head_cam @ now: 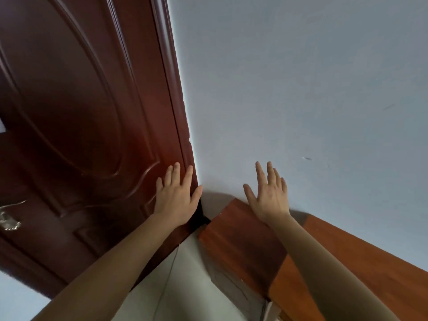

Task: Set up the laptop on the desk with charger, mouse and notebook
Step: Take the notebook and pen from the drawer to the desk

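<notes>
My left hand (177,196) is stretched out in front of me with its fingers spread and holds nothing; it shows against the dark door. My right hand (269,193) is held out the same way, fingers apart and empty, against the pale wall above the end of a reddish-brown wooden desk (240,246). No laptop, charger, mouse or notebook is in view. A thin cable (171,269) hangs down across the white floor area between my arms.
A dark red-brown panelled door (81,135) fills the left side, with a metal handle (9,218) at its left edge. A pale blue-grey wall (301,89) fills the right. The desk runs along the wall toward the lower right.
</notes>
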